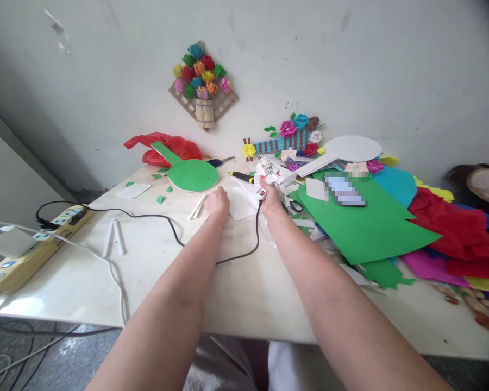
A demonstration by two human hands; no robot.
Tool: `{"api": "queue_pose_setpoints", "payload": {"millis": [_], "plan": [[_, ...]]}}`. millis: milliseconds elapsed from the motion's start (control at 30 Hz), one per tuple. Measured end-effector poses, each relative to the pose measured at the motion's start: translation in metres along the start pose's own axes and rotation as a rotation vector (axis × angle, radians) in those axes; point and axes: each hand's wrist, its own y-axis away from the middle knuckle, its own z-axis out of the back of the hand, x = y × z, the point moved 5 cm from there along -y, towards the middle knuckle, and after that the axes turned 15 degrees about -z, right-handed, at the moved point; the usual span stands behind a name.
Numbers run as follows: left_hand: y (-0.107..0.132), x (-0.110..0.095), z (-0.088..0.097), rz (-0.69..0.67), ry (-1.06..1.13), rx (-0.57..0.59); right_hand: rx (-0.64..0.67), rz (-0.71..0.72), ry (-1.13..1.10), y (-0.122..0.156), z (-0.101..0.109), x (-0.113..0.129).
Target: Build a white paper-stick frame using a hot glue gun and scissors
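Note:
My right hand [271,199] is wrapped round a white glue gun [256,191], which has a red switch and a black cord [252,247] trailing from its handle. Left of it, my left hand [217,203] rests low over the table with its fingers curled in. Whatever those fingers pinch, if anything, is hidden. A sheet of white paper [242,205] lies between the two hands. Thin white sticks [197,207] lie just left of my left hand. Behind it is a green paddle-shaped board [193,175] with small dark marks.
Green sheets [362,228], a phone [344,190] and coloured paper lie at right. A cutter [242,177] and scissors [220,162] lie behind. A yellow power strip [28,252] is at left. Paper flowers [201,73] hang on the wall.

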Motion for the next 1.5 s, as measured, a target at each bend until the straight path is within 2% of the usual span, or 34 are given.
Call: {"api": "queue_pose_setpoints", "payload": {"millis": [133, 233, 367, 433, 567, 667, 800, 933, 1033, 1100, 1167, 1267, 1500], "plan": [[0.004, 0.0, 0.006, 0.057, 0.052, -0.048, -0.007, -0.002, 0.021, 0.0, 0.001, 0.0], [0.008, 0.005, 0.021, 0.05, 0.05, -0.13, -0.021, -0.048, 0.035, -0.002, -0.001, -0.001], [0.012, 0.024, 0.045, 0.039, -0.062, -0.175, -0.046, -0.091, 0.106, 0.002, -0.012, 0.005], [0.016, 0.039, 0.05, 0.076, -0.087, -0.123, -0.03, -0.133, 0.15, 0.007, -0.022, 0.008], [0.025, 0.063, 0.046, 0.16, -0.057, -0.008, 0.039, -0.25, 0.236, 0.021, -0.04, 0.005], [0.026, 0.071, 0.04, 0.157, 0.004, 0.013, 0.104, -0.283, 0.274, 0.029, -0.046, -0.004], [0.025, 0.082, 0.039, 0.161, 0.1, -0.01, 0.108, -0.31, 0.307, 0.033, -0.038, -0.015], [0.026, 0.095, 0.044, 0.252, 0.091, -0.039, 0.087, -0.314, 0.31, 0.031, -0.028, -0.017], [0.027, 0.091, 0.054, 0.262, -0.064, -0.116, 0.077, -0.324, 0.313, 0.031, -0.024, -0.015], [0.025, 0.077, 0.057, 0.179, -0.113, -0.167, 0.062, -0.331, 0.309, 0.031, -0.022, -0.015], [0.021, 0.06, 0.051, 0.06, -0.103, -0.11, 0.052, -0.332, 0.296, 0.032, -0.021, -0.015], [0.018, 0.043, 0.039, -0.003, -0.061, -0.025, 0.046, -0.321, 0.268, 0.033, -0.021, -0.015], [0.014, 0.046, 0.021, 0.047, 0.119, 0.036, 0.013, -0.305, 0.259, 0.035, -0.022, -0.014]]}}
